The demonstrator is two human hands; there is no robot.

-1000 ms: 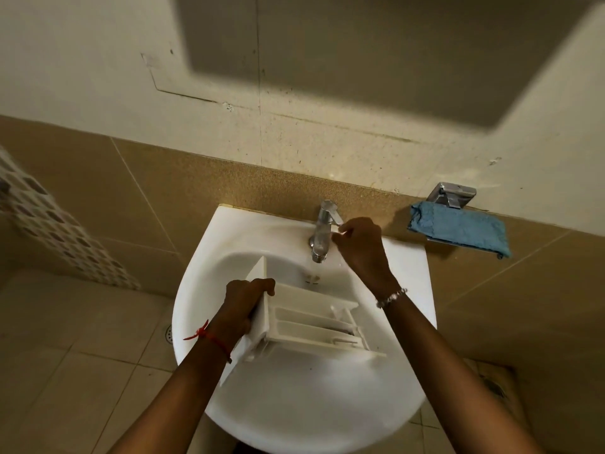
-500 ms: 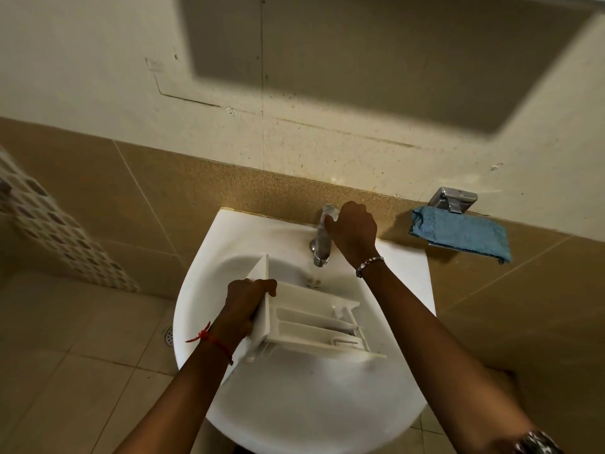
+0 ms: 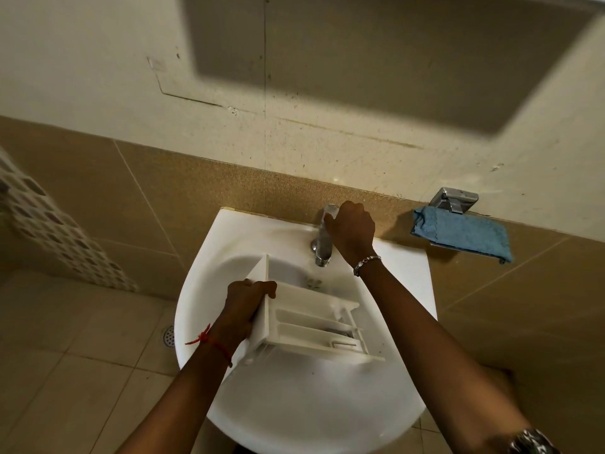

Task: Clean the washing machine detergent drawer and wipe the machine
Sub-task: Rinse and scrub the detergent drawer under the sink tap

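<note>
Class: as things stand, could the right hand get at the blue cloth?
Probably yes: the right hand grips the tap, with nothing between it and the blue cloth; it must let go first.

Left hand [image 3: 248,303], forearm entering from 7 o'clock, grips the white plastic detergent drawer [image 3: 311,326]; right hand [image 3: 352,231], reaching toward 12 o'clock, seemingly curls round the chrome tap [image 3: 322,245].

The detergent drawer [image 3: 311,326] spans the middle of the sink [image 3: 294,414]; the tap [image 3: 322,240] and right hand [image 3: 352,232] block the rim above it. Bare bowl lies open at lower centre.
</note>
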